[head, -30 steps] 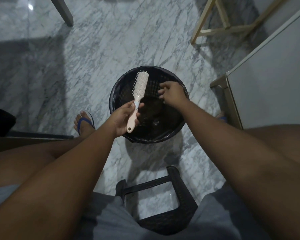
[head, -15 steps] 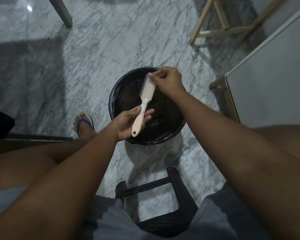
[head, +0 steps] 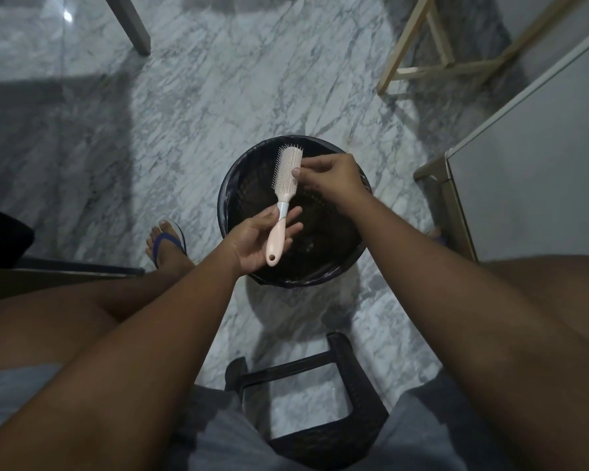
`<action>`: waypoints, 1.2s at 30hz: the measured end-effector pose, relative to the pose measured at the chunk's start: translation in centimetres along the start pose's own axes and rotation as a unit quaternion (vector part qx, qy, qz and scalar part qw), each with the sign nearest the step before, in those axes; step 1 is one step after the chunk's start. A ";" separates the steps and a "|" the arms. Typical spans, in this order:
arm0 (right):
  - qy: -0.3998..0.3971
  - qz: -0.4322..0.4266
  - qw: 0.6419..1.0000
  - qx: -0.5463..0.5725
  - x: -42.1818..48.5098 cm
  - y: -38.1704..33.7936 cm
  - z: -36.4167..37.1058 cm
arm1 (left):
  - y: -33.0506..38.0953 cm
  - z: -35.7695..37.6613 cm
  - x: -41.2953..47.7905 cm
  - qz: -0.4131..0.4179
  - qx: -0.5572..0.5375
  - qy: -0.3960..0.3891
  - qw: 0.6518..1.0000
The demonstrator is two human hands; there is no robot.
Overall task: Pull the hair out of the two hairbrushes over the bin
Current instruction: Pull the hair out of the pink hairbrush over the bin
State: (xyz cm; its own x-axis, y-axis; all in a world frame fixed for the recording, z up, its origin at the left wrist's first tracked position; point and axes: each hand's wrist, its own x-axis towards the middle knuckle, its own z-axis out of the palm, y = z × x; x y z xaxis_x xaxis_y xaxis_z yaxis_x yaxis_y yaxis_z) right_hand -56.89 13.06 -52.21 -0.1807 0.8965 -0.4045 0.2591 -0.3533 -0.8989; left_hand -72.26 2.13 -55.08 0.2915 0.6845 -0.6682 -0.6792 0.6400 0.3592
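While the pink and white hairbrush hangs above the open mouth of the black bin, both hands work on it. The left hand holds the handle, which lies across the palm with the thumb pressed near the white neck and the fingers only lightly bent behind it. The brush stands tilted, head away from the person, bristles facing left and upward. The right hand is at the right edge of the head, fingers curled in and thumb tip pinching at the bristles. The round bin sits on the marble floor; inside it is dark (its contents cannot be made out). A dark stool stands just nearer the person, and a foot in a blue sandal rests left of the bin.
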 end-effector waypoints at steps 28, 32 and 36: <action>0.137 -0.063 0.966 -0.212 1.6 -1.4 1.1 | -0.1 -0.4 0.1 -0.006 0.093 -0.011 0.996; 0.166 -0.038 0.966 -0.195 2.6 -1.9 0.0 | -0.1 0.0 0.2 -0.025 0.077 -0.032 0.996; 0.131 -0.017 0.976 -0.174 3.1 -2.2 -1.0 | -0.1 -0.2 0.1 -0.033 0.052 -0.038 0.997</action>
State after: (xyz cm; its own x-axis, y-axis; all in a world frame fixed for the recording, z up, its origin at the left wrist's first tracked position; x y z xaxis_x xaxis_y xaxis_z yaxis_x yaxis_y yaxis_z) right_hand -57.08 16.84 -51.30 0.0416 0.9597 -0.2779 0.5723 -0.2509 -0.7807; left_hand -72.26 2.09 -55.32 0.3860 0.6614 -0.6431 -0.5850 0.7145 0.3837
